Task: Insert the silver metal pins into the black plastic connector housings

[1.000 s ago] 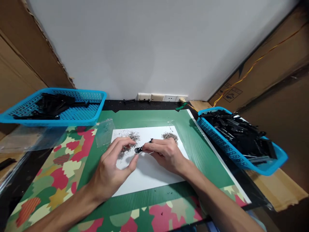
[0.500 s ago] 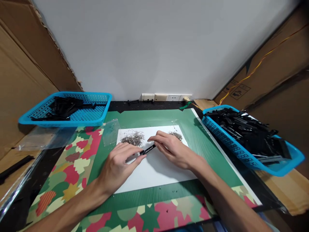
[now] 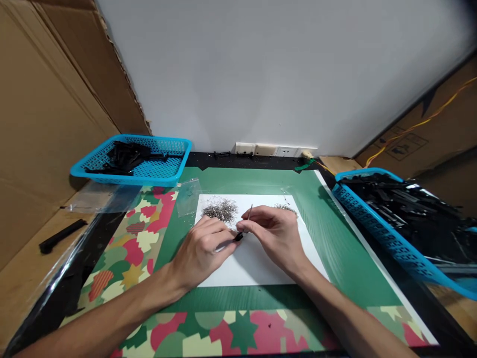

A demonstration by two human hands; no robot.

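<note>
A worker's left hand (image 3: 208, 246) grips a black part (image 3: 238, 237) above a white sheet (image 3: 231, 276); the right hand (image 3: 278, 234) pinches what looks like a thin pin (image 3: 250, 212) beside it, the assembly apparently unfinished. Beyond lie a metal pile (image 3: 221, 210), a heaped right basket (image 3: 387, 243) and a sparser left basket (image 3: 156, 169); which holds finished pieces is unclear.

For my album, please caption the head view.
Left hand holds a black part, right hand close, over white paper bearing metal pins.
</note>
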